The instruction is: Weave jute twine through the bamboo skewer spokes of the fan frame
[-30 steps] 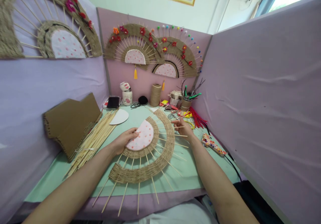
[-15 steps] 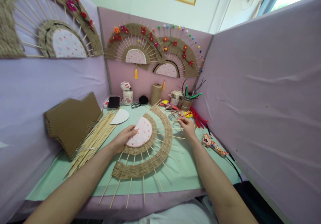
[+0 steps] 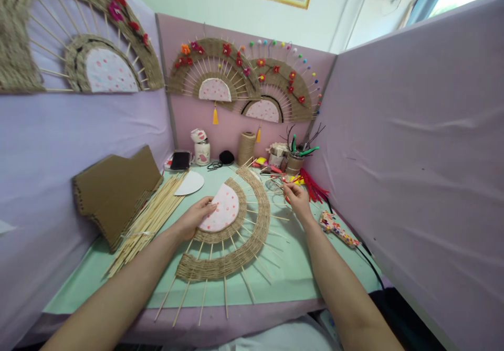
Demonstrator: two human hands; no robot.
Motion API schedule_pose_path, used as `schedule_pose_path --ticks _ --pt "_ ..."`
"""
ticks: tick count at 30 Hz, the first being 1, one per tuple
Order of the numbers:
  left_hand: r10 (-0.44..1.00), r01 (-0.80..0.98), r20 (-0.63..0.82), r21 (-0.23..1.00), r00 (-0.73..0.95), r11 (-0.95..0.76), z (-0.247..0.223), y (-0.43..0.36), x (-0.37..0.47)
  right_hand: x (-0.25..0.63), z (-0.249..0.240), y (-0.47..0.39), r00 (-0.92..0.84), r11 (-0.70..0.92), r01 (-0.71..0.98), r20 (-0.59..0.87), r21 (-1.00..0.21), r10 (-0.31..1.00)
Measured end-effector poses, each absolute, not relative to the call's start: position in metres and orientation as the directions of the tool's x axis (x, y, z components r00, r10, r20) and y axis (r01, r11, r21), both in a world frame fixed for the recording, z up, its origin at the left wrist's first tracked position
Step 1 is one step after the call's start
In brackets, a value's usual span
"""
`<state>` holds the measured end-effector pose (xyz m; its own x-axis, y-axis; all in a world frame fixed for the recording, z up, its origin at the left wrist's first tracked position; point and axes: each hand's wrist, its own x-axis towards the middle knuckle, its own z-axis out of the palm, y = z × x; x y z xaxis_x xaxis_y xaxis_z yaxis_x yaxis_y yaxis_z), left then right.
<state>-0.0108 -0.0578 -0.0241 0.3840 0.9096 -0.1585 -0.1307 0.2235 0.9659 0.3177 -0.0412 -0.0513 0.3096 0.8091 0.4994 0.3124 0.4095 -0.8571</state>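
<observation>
A half-round fan [image 3: 258, 230] of woven twine on thin wooden sticks lies turned on the table in front of me. Its half-disc centre [image 3: 226, 212] is white with pink dots. My left hand [image 3: 199, 217] grips the straight edge of that centre, thumb on top. Beyond the fan's right-hand stick tips, my right hand [image 3: 298, 201] is closed in a pinch, close to the small tools. A bit of orange-red and thin grey metal show at its fingers; what it holds, I cannot make out.
Left of the fan lie a bundle of sticks [image 3: 147, 222], a white half-disc [image 3: 189, 183] and cardboard [image 3: 118, 188]. A twine spool [image 3: 247, 149], a tool pot [image 3: 294, 163] and red stems [image 3: 314, 185] stand or lie behind. At right is a patterned glue gun [image 3: 338, 229] with a cord.
My right hand has shifted slightly right, away from the stick tips, and orange-red now shows beneath its fingers. My left hand keeps its hold, and the fan stays in place.
</observation>
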Motion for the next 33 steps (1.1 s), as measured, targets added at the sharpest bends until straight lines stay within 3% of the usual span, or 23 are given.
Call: schedule_pose_path --ticks 6,15,19,25,29,33 --pt "0.932 -0.176 -0.108 0.968 0.345 0.178 -0.028 -0.053 -0.012 0.307 -0.042 -0.046 0.259 0.443 0.423 0.574 -0.79 0.777" --pt "0.967 -0.369 0.015 0.926 0.254 0.082 -0.018 -0.049 -0.02 0.296 -0.001 -0.035 0.061 0.397 0.107 0.405 -0.911 0.912" --pt "0.967 -0.508 0.08 0.859 0.243 0.057 -0.014 -0.046 -0.027 0.279 0.002 -0.035 -0.118 0.368 0.243 0.35 -0.897 0.929" --pt "0.948 -0.637 0.088 0.759 0.306 0.135 -0.014 -0.042 -0.037 0.241 -0.018 -0.045 -0.434 0.333 0.464 0.116 -0.821 0.893" --pt "0.946 -0.702 0.082 0.691 0.313 0.172 -0.016 -0.038 -0.041 0.232 -0.028 -0.052 -0.458 0.231 0.452 -0.002 -0.861 0.889" --pt "0.951 -0.747 0.079 0.639 0.3 0.183 -0.017 -0.035 -0.043 0.234 -0.024 -0.062 -0.566 0.232 0.387 -0.031 -0.893 0.824"
